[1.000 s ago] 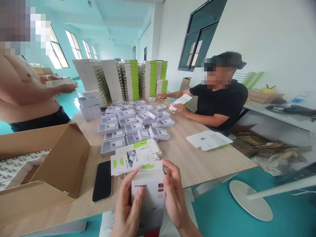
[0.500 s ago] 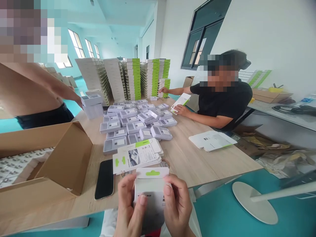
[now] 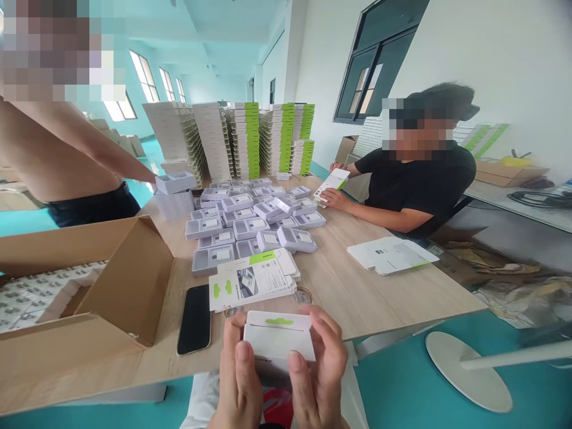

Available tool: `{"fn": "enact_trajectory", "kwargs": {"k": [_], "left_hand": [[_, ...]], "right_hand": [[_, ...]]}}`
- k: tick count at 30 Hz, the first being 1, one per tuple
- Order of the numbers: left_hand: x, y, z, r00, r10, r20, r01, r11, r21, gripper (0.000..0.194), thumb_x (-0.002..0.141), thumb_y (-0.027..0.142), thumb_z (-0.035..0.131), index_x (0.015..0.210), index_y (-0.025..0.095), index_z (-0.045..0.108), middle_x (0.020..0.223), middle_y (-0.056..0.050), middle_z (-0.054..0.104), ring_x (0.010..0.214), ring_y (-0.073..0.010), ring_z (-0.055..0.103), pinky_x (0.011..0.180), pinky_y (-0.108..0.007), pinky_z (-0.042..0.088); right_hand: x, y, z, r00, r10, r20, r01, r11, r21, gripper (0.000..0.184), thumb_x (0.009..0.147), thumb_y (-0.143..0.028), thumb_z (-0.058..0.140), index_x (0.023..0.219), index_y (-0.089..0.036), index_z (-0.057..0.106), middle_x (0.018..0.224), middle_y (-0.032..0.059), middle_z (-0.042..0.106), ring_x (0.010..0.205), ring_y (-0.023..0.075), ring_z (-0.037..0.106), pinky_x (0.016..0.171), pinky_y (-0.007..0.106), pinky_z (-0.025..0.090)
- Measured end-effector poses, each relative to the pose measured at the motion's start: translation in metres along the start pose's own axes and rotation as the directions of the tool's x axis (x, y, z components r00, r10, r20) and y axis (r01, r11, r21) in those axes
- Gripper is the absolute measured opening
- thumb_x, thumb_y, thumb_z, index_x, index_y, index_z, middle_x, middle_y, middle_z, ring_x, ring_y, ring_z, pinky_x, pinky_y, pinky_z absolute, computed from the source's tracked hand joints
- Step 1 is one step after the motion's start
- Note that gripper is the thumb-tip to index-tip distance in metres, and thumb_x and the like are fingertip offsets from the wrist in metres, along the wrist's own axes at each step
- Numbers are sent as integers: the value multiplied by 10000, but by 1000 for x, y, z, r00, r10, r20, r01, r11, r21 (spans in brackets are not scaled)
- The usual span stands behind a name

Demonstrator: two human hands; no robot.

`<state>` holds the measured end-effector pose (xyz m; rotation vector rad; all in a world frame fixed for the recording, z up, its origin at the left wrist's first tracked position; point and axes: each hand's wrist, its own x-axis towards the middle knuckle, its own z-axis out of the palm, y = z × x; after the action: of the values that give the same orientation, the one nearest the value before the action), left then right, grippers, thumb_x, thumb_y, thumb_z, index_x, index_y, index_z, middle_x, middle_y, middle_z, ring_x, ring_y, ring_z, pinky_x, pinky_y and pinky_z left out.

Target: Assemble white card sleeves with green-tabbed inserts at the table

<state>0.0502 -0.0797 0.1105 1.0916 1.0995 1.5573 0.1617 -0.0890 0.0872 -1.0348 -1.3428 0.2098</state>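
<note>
Between my two hands is a small white cardboard box (image 3: 279,343) with a green hang slot in its top flap, held just off the table's near edge. My left hand (image 3: 241,369) grips its left side, thumb on the front. On its right side, my right hand (image 3: 316,363) has the fingers behind and the thumb at the lower front. Just beyond lies a stack of flat printed cartons (image 3: 254,281) with green marks. Past them is a pile of white plastic trays (image 3: 250,229), several with a small white piece inside.
A black phone (image 3: 195,320) lies left of the cartons, beside an open brown box (image 3: 125,286). Tall stacks of boxes (image 3: 245,140) stand at the back. A co-worker (image 3: 415,179) holds a carton at right; another person (image 3: 58,155) stands left. More flat cartons (image 3: 393,255) lie right.
The box in my hands has tilted, so its front shows shorter, and my right thumb has moved lower. The co-worker's far hand has come back to the carton they hold.
</note>
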Motion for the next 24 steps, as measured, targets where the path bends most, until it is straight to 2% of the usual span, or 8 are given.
{"fn": "enact_trajectory", "kwargs": {"k": [3,6,10,14,16,19,22,24], "left_hand": [[5,-11,-8,982,175,75,-180,981,66,636,930,842,512,1141,271,698,986,-69,752,816,-252,692,716,-373,633],[11,-19,-18,940,299,165,-314,947,73,647,904,844,559,1112,252,718,967,-56,749,838,-239,701,728,-338,613],[8,-14,-16,931,309,194,-327,942,69,583,924,788,600,1102,247,722,1026,-49,754,884,-223,708,766,-323,589],[-1,0,0,960,265,88,-270,962,49,517,982,754,536,1100,286,722,988,-10,749,842,-208,685,758,-338,553],[-1,4,6,973,231,21,-232,971,64,558,933,800,567,1080,286,728,938,-6,759,828,-223,686,756,-353,549],[5,8,8,992,114,-48,-110,992,66,582,933,810,557,1051,259,700,929,-30,773,808,-234,687,742,-356,553],[12,9,7,997,-10,-75,12,999,33,592,980,789,496,1172,251,652,1096,-66,786,960,-261,718,838,-355,575],[14,8,7,997,-34,-65,38,997,62,648,969,804,500,1216,226,658,1157,-92,779,1045,-280,718,898,-361,566]], "right_hand": [[9,3,-11,970,-228,82,241,936,-256,328,1068,-226,561,1374,-299,653,1596,118,368,1364,307,545,1049,466,565],[19,-4,-17,916,-337,219,395,851,-347,306,1039,-196,566,1262,-325,731,1634,73,396,1419,316,450,1198,485,351],[28,-18,-22,883,-340,324,446,823,-353,334,1043,-186,546,1289,-319,729,1702,58,373,1435,302,453,1250,478,231],[38,-22,-29,855,-335,395,461,841,-285,315,1065,-195,555,1301,-304,734,1616,41,556,1395,253,552,1310,426,161],[40,-19,-30,872,-283,401,379,907,-185,293,1083,-210,555,1290,-316,734,1593,30,595,1385,238,598,1299,416,258],[34,-11,-24,956,-37,290,21,998,56,376,1047,-283,670,1413,-363,644,1683,70,485,1473,300,565,1101,434,566],[22,-5,-11,929,308,205,-361,874,324,653,993,-431,759,1580,-351,484,1594,140,586,1357,331,676,945,411,667],[16,-6,-1,873,441,207,-487,767,419,609,986,-543,739,1512,-291,566,1399,136,740,1187,306,766,953,403,662]]}}
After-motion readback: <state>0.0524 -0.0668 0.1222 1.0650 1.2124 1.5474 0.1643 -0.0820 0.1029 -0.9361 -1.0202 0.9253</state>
